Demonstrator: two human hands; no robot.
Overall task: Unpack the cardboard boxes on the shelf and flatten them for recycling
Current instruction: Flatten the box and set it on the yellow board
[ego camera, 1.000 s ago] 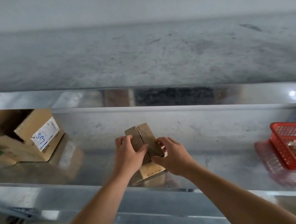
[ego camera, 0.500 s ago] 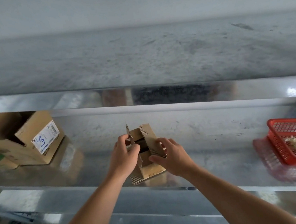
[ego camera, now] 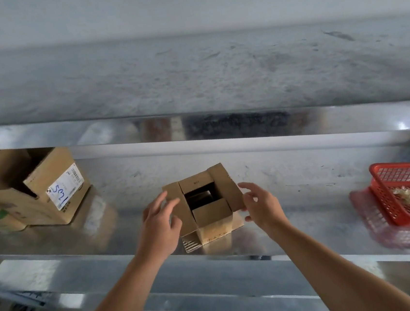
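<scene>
Now the small box [ego camera: 211, 213] flaps have opened, left hand [ego camera: 159, 223] and right hand [ego camera: 261, 206] fingers released; I can unpack.

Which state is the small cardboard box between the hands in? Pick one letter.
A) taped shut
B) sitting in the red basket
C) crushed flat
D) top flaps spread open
D: the small box stands upright on the shelf, its four top flaps folded outward and its dark inside showing, with the left hand and right hand at its sides.
</scene>
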